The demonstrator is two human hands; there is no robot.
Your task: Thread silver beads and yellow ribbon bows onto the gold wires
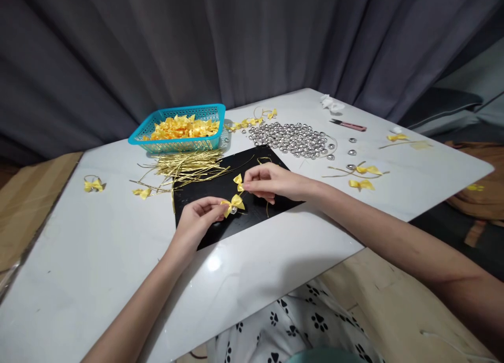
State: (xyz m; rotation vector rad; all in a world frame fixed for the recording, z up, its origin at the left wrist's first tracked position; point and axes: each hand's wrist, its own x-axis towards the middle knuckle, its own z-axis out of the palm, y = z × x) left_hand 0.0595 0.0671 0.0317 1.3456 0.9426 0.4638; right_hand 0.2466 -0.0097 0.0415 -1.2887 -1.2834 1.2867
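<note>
My left hand [205, 214] pinches a yellow ribbon bow [235, 202] that has a small silver bell-like piece [233, 210] under it. Just to the right and a little farther off, my right hand [264, 182] grips a second yellow bow [238, 182] between thumb and fingers. A thin gold tie seems to run between the two bows; its ends are partly hidden by my fingers. Both hands are above a black mat [224, 229] on the white table. Beyond my left hand lies a heap of gold twist ties [189, 166].
A blue basket [136, 137] full of yellow bows stands at the back left. Behind the mat spreads a pile of silver pieces [295, 139]. A small pink-handled cutter [350, 125] lies at the back right. Loose bows [361, 184] lie on the right, another bow [93, 185] at left.
</note>
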